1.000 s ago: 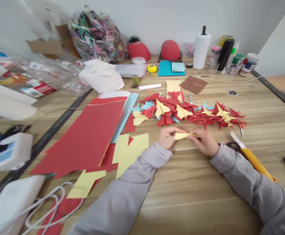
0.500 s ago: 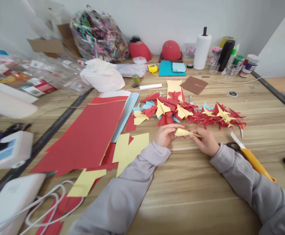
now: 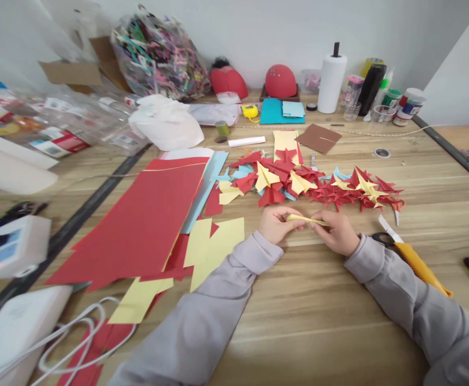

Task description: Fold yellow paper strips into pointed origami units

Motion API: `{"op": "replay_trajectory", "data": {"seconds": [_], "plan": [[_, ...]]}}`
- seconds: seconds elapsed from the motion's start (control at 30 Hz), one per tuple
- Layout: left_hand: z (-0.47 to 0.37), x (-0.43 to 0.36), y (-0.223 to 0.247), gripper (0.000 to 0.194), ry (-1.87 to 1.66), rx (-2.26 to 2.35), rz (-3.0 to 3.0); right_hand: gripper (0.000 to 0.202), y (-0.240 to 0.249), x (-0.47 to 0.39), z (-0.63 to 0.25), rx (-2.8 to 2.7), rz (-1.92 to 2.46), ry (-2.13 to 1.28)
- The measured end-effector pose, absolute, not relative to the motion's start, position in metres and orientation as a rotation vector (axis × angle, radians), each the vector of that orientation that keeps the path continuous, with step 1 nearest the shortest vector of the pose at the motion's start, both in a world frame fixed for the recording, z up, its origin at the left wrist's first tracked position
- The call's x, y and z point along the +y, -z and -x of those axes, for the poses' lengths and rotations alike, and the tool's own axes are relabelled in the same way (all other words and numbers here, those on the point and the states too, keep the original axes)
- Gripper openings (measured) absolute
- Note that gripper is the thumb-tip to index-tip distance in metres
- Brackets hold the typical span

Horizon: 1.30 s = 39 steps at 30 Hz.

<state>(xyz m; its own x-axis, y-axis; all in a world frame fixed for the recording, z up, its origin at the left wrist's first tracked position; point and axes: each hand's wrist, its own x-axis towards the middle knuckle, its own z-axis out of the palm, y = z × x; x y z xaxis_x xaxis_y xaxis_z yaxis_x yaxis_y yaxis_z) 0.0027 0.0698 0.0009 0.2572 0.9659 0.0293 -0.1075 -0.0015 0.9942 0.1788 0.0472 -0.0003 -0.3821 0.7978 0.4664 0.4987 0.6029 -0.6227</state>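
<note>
A narrow folded piece of yellow paper [image 3: 306,219] is held between my two hands, above the wooden table. My left hand [image 3: 278,223] pinches its left end between thumb and fingers. At the other end, my right hand [image 3: 336,231] is closed on it, fingertips close to those of the left. Just beyond my hands lies a heap of folded paper planes [image 3: 285,170], mostly red with some yellow and light blue. More spiky red and yellow folded pieces [image 3: 355,188] lie at the heap's right side.
Left of my hands are yellow sheets [image 3: 222,246] and large red sheets [image 3: 149,214]. To the right lie a yellow-handled cutter [image 3: 423,271] and orange scissors [image 3: 397,206]. A white cable [image 3: 93,316] loops at the front left. Tubs and a white roll [image 3: 331,83] stand at the back.
My left fingers, stretched out along the yellow paper before, now pinch its left end. The paper looks narrower and more edge-on. My right hand keeps its grip.
</note>
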Motion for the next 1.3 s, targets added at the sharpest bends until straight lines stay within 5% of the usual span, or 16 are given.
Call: {"op": "replay_trajectory", "data": {"seconds": [0.57, 1.3], "plan": [[-0.0017, 0.0687, -0.0040, 0.021, -1.038, 0.866, -1.402, 0.012, -0.0013, 0.0465, -0.1778, -2.144, 0.965, -0.427], [0.0018, 0.0737, -0.0045, 0.046, -0.994, 0.774, -1.043, 0.010, 0.0021, 0.0484, -0.1800, -2.029, 0.998, -0.472]]}}
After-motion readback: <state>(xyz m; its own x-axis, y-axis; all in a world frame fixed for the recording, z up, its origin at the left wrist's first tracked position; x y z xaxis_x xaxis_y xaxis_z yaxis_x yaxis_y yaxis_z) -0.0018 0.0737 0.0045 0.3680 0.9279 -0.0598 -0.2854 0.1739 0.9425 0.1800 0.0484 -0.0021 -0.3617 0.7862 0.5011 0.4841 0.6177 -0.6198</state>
